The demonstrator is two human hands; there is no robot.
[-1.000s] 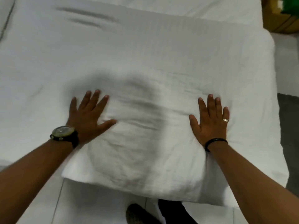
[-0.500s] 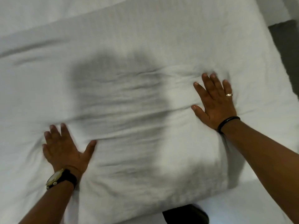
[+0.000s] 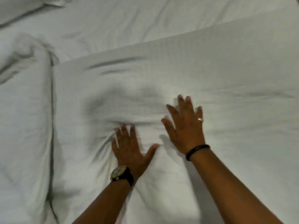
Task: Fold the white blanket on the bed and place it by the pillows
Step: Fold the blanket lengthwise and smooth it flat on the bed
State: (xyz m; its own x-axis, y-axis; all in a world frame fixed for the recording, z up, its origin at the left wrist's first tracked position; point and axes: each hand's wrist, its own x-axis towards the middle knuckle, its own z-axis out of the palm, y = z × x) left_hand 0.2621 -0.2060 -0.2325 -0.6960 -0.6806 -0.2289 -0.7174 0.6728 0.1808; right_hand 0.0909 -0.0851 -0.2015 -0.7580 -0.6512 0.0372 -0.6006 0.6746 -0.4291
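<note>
Now side by side, a person's two hands press down on the folded white blanket (image 3: 202, 75), having closed in from the wide-apart stance they held a second ago. The left hand (image 3: 131, 147) lies flat with fingers spread, its fingertips bunching small creases just ahead of them; the right hand (image 3: 186, 126) hovers or brushes the cloth just beside the left thumb, fingers open and fanned (motion blur makes contact hard to judge). Neither hand grips anything.

Half a second back the bed's edge and the floor showed below the wrists — those are gone, and the view has swung across the bed. A pillow (image 3: 24, 110) with a dark seam along its edge sits left of the left hand's little finger, its seam touching or nearly touching the blanket's left edge. The bedsheet (image 3: 129, 21) lies bare beyond the fingertips, past the blanket's far fold.

Judged from this, the folding looks finished and the blanket already lies by the pillow; what remains seems to be smoothing the ridges under the palms — a last pat rather than another fold. A wristwatch (image 3: 120, 173) marks the left wrist, a black band (image 3: 196, 151) the right.
</note>
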